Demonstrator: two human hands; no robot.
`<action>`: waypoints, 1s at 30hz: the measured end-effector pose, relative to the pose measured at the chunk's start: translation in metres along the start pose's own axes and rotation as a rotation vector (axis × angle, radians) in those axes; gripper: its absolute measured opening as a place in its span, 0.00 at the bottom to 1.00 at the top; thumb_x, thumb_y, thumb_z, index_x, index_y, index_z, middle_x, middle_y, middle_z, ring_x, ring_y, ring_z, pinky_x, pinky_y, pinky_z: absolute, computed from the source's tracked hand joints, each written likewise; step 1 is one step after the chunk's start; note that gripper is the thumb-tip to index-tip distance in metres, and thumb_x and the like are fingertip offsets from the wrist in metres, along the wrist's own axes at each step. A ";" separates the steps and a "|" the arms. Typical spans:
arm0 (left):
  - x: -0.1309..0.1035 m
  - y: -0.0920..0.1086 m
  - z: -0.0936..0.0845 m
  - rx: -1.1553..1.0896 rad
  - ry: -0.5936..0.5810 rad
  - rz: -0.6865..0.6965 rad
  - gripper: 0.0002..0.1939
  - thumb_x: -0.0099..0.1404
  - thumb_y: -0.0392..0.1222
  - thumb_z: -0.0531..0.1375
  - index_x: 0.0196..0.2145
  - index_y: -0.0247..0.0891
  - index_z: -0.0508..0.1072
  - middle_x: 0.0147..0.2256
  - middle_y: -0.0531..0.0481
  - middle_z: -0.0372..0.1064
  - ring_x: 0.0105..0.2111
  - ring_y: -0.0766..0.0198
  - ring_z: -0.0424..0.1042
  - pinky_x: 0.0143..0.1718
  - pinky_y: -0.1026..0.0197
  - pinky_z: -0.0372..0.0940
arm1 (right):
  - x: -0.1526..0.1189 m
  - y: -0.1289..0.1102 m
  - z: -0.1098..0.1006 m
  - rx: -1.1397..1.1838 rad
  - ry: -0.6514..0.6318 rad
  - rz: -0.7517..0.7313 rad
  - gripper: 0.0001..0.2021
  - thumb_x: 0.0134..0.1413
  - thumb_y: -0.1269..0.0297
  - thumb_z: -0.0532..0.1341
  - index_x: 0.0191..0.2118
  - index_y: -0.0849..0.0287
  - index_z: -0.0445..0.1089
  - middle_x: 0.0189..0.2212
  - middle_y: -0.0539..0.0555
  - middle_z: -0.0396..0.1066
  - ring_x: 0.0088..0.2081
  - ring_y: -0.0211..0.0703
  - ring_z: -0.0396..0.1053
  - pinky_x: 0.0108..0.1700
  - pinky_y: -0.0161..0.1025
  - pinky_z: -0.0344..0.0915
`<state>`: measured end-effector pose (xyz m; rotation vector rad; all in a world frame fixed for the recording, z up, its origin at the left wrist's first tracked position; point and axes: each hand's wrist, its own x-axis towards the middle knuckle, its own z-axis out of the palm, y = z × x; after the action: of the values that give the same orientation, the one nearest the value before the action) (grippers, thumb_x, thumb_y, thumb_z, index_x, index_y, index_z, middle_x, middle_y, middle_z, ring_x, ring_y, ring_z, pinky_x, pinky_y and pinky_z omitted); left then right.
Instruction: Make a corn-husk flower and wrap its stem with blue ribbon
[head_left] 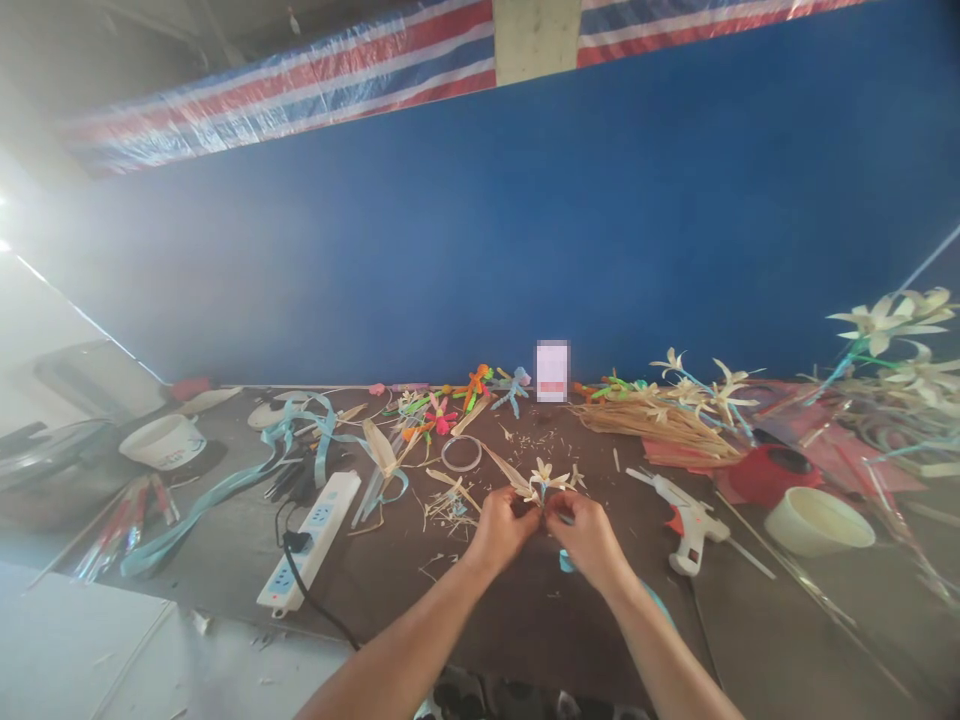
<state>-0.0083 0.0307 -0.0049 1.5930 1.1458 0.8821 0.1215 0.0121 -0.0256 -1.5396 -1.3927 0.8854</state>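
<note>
Close together over the middle of the dark table, my left hand (505, 525) and my right hand (588, 532) pinch the base of a small cream craft flower (546, 474). Its pale pointed petals fan out above my fingertips, with a bit of light blue just below them. The stem itself is mostly hidden by my fingers. A light blue ribbon (566, 562) shows under my right hand, and more of it appears beyond that wrist. Left of my left hand are pale husk scraps (452, 502) and a clear ring-shaped roll (460, 454).
A white glue gun (694, 525) lies to the right, its cord running toward me. Beyond it stand a cream bowl (819, 522) and finished pale flowers (885, 322). On the left are a white power strip (311, 545), a long blue ribbon (217, 500) and a white cup (163, 442).
</note>
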 end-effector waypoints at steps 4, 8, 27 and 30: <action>0.002 -0.001 -0.002 -0.078 -0.043 -0.064 0.07 0.49 0.36 0.56 0.27 0.31 0.71 0.24 0.50 0.69 0.25 0.65 0.66 0.27 0.66 0.60 | 0.000 0.001 0.001 0.010 0.026 -0.031 0.05 0.38 0.67 0.54 0.21 0.60 0.66 0.18 0.49 0.67 0.24 0.40 0.66 0.27 0.31 0.59; 0.003 -0.007 0.000 -0.205 -0.046 -0.108 0.07 0.47 0.35 0.57 0.28 0.32 0.70 0.24 0.50 0.69 0.26 0.64 0.67 0.28 0.65 0.61 | 0.001 -0.001 0.002 0.057 0.042 -0.046 0.05 0.40 0.66 0.54 0.22 0.60 0.65 0.20 0.50 0.68 0.25 0.40 0.66 0.28 0.32 0.60; 0.007 -0.018 -0.015 -0.586 -0.299 -0.357 0.15 0.45 0.42 0.64 0.30 0.30 0.70 0.26 0.48 0.67 0.25 0.66 0.68 0.20 0.69 0.60 | 0.001 0.002 0.001 0.271 -0.129 0.009 0.04 0.41 0.68 0.56 0.22 0.63 0.65 0.16 0.46 0.65 0.21 0.33 0.63 0.25 0.29 0.59; 0.007 -0.018 -0.015 -0.583 -0.312 -0.345 0.15 0.46 0.42 0.63 0.32 0.30 0.70 0.26 0.49 0.66 0.24 0.68 0.67 0.21 0.69 0.60 | 0.001 0.004 0.001 0.238 -0.107 -0.020 0.05 0.41 0.68 0.56 0.22 0.63 0.66 0.17 0.47 0.66 0.22 0.33 0.62 0.25 0.29 0.58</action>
<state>-0.0252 0.0434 -0.0174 0.9746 0.8075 0.6315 0.1220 0.0131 -0.0297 -1.3123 -1.3218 1.0927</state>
